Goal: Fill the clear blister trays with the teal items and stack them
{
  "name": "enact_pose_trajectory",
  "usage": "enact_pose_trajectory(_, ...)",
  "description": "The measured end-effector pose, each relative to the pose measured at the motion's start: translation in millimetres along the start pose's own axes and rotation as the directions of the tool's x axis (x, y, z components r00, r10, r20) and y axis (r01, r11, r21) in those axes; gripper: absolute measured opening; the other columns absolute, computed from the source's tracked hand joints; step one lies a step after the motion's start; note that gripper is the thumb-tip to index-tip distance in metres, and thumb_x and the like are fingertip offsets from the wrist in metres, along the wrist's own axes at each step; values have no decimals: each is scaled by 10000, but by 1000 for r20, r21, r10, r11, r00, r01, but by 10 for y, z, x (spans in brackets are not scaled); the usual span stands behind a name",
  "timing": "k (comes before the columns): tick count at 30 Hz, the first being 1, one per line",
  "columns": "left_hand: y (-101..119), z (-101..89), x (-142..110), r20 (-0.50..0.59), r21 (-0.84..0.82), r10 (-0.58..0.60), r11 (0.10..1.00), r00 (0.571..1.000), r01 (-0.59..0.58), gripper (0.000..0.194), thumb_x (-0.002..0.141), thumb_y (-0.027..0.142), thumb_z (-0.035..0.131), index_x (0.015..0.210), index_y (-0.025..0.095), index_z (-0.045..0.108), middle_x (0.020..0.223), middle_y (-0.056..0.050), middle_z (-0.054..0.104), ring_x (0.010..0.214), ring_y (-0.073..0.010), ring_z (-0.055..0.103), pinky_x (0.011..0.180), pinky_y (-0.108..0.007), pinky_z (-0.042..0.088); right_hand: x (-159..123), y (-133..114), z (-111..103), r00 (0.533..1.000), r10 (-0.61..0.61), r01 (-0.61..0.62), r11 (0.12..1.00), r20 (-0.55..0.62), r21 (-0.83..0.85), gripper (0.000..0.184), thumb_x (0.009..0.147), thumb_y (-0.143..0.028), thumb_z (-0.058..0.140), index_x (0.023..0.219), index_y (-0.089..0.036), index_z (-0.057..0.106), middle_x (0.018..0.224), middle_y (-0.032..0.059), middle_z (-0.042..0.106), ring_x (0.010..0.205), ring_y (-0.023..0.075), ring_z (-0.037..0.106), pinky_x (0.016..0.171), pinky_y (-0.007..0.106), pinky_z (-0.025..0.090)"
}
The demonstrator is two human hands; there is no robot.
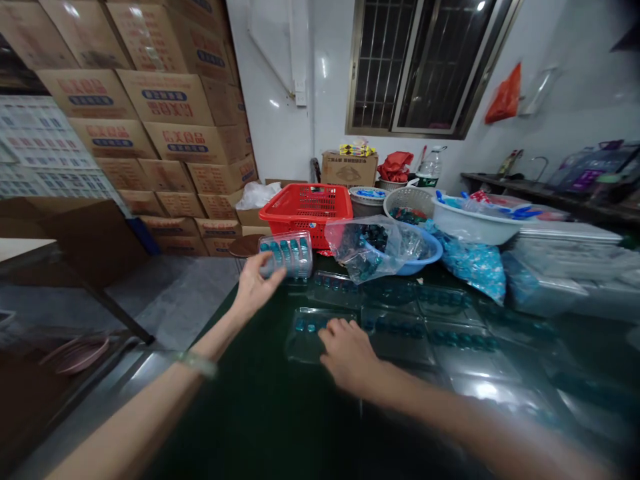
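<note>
The left hand (255, 288) grips a clear plastic tube (286, 255) of blue pods, fingers curled around its near end, with the tube tilted and held just above the far edge of the table. The right hand (349, 355) lies open and palm down, its fingertips (333, 327) resting on a clear tray (313, 333) that holds a few blue pods near the fingers.

More clear trays (430, 333) with rows of blue pods lie side by side on the dark green table mat (250, 413), to the right of and ahead of that tray. Just past the tube stands a red basket (306, 213). To its right, a plastic bag (367, 248) of dark pods sits in a blue bowl (417, 250). Beyond that are a white bowl (475, 223) and a blue bag (477, 268). Cartons (165, 133) are stacked against the wall at the left.
</note>
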State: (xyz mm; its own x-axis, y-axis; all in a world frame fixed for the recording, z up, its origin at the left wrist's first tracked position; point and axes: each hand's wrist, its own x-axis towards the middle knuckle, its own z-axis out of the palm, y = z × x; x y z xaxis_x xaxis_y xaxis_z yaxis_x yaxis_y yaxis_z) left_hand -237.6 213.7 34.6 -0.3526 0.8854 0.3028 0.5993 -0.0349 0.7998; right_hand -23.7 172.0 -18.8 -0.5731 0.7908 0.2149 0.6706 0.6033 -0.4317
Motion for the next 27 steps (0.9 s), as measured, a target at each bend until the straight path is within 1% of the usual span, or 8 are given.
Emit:
enact_pose_trajectory(2, 10, 53, -362, 274, -2, 189, 981, 943, -195, 648, 498, 427, 723, 1099, 258, 547, 1246, -33, 480, 1154, -251, 396, 969, -347, 304, -197, -33, 133, 993, -86, 102, 962, 76, -251, 201, 696, -141, 561, 893, -135, 600, 935, 124, 550, 896, 248, 468, 763, 369, 339)
enact_pose_trajectory(5, -70, 108, -760, 574, 26, 310, 918, 758, -395, 933, 280, 455, 779, 1159, 299, 509, 1330, -72, 401, 1239, -348, 251, 997, -494, 193, -294, -105, 285, 987, -121, 150, 930, 104, -335, 172, 777, -121, 464, 873, -156, 602, 887, 106, 551, 866, 223, 459, 745, 352, 331)
enact_pose_trajectory(7, -159, 96, -896, 718, 149, 285, 829, 635, -540, 1093, 316, 549, 729, 1297, 281, 327, 1413, -137, 226, 1276, -396, 79, 959, -602, 121, -339, -191, 332, 979, -169, 197, 929, 114, -314, 159, 806, -174, 452, 862, -187, 601, 878, 77, 552, 860, 206, 456, 739, 336, 327)
enact_pose_trajectory(9, -232, 41, -965, 788, 266, 204, 739, 581, -619, 1159, 370, 616, 669, 1352, 258, 168, 1435, -170, 113, 1279, -402, -3, 932, -637, 102, -407, -288, 324, 952, -260, 296, 917, 163, -268, 110, 779, -229, 502, 826, -199, 597, 860, 50, 551, 837, 194, 460, 722, 324, 329)
enact_pose_trajectory(12, -246, -81, -1041, 789, 374, 126, 678, 601, -633, 1133, 395, 618, 652, 1352, 264, 159, 1394, -173, 226, 1254, -401, 151, 933, -602, 150, -448, -345, 179, 917, -363, 391, 899, 165, -196, 94, 745, -259, 534, 805, -203, 580, 832, 17, 551, 801, 169, 473, 716, 313, 332)
enact_pose_trajectory(18, -26, -325, -1291, 717, 472, 144, 620, 682, -627, 947, 491, 500, 625, 1319, 201, 274, 1185, -160, 439, 1027, -330, 428, 848, -457, 319, 93, 54, -234, 995, -27, -10, 925, -91, -380, 168, 859, -161, 410, 918, -109, 558, 939, 84, 542, 895, 188, 498, 766, 337, 367)
enact_pose_trajectory(22, -30, -564, -1593, 707, 559, 32, 588, 707, -585, 952, 454, 317, 607, 1328, 192, 252, 1205, -168, 428, 1014, -332, 438, 854, -468, 308, 337, 169, -115, 999, -15, -4, 905, -41, -425, 182, 866, -249, 469, 960, -112, 543, 1003, 57, 538, 921, 174, 517, 818, 383, 397)
enact_pose_trajectory(27, -328, -1025, -2139, 605, 697, -54, 519, 795, -495, 1031, 365, 149, 537, 1340, 241, 212, 1278, -157, 362, 1099, -365, 373, 897, -513, 234, 73, -141, 197, 984, -146, 175, 911, 104, -374, 107, 831, -127, 465, 815, -126, 571, 855, 47, 564, 851, 168, 508, 788, 340, 378)
